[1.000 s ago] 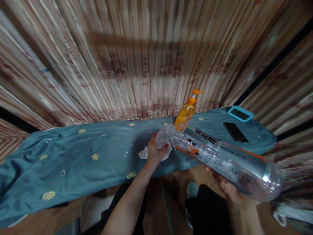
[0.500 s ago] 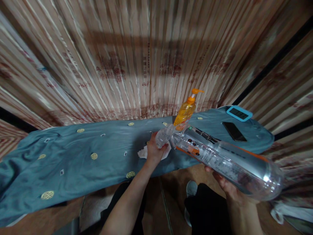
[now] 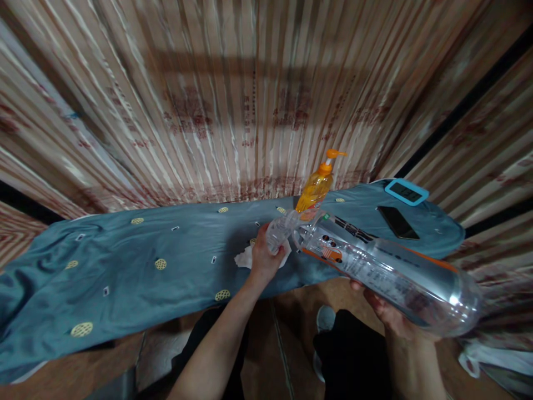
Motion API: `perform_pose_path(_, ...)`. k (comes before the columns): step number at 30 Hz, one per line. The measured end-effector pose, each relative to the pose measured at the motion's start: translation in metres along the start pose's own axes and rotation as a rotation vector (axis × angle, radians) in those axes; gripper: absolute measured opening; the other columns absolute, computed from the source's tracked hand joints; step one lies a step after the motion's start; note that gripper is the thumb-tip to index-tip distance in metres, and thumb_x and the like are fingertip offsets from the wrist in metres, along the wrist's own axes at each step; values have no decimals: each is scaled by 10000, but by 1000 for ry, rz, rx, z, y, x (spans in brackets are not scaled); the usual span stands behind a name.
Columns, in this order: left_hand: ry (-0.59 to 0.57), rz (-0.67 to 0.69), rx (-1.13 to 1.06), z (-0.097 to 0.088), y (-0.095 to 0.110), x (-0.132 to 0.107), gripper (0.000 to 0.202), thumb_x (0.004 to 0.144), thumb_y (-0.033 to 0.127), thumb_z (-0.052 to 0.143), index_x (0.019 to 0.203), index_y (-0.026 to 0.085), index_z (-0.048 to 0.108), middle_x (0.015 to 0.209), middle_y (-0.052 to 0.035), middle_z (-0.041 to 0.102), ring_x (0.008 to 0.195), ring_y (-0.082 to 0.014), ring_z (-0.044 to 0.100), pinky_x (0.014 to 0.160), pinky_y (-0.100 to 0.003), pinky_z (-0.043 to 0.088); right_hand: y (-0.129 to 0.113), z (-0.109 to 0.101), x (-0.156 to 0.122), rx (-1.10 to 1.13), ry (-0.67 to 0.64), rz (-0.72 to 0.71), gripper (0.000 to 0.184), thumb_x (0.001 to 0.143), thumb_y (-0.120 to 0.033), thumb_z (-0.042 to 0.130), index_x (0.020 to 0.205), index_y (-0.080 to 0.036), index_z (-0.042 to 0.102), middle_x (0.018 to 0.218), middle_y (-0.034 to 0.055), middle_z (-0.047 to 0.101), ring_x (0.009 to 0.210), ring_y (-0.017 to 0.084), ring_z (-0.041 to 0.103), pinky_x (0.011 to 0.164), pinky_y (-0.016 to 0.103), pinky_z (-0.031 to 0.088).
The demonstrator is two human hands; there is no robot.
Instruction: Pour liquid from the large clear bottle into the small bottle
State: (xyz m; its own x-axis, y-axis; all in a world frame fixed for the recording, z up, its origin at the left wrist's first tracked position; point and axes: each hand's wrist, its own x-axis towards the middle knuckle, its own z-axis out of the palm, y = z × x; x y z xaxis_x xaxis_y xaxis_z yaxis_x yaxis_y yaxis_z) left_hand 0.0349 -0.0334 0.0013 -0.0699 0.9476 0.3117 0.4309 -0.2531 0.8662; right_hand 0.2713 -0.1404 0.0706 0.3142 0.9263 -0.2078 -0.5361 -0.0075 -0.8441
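My left hand (image 3: 264,258) is closed round a small clear cup (image 3: 281,229), tilted over the cloth. With my right hand (image 3: 393,314) I grip a large clear plastic bottle (image 3: 375,266) from below. The bottle has a silver and orange label and lies aslant, its base raised to the right and its neck at the cup's mouth. Whether liquid is passing between them, I cannot tell. A crumpled white tissue (image 3: 244,258) lies under my left hand. Just behind the cup and the bottle neck stands an orange pump bottle (image 3: 315,191) with yellow liquid.
A blue-green patterned cloth (image 3: 125,278) covers the long narrow surface. On its right end lie a black phone (image 3: 397,222) and a blue-framed digital clock (image 3: 406,191). Striped curtains (image 3: 208,111) hang behind. A white bag (image 3: 499,358) is low at the right.
Almost nothing differs. Both hands keep their grip and the cup and bottle hold nearly the same pose; the view has shifted very slightly.
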Motion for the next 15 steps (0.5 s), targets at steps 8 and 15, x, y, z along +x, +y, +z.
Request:
perform_pose_path(8,-38,3,-1,-7,-4,3,639,695,132,742,1291,230,533,1280,-73,678,1187,-257,659,1060,-409,513,2,7,-2,56,-80,-107,784,296,-692,845,964,-292,754,771,103,717,421,282,594,221,337,343)
perform_pose_path(15,-36,34,-8,-8,-10,6,660,662,155,788,1266,198,524,1302,-97,667,1210,-272,645,1071,-456,502,-1,2,-1,66,-195,-100,743,307,-583,888,982,-298,762,753,126,721,421,352,610,204,386,337)
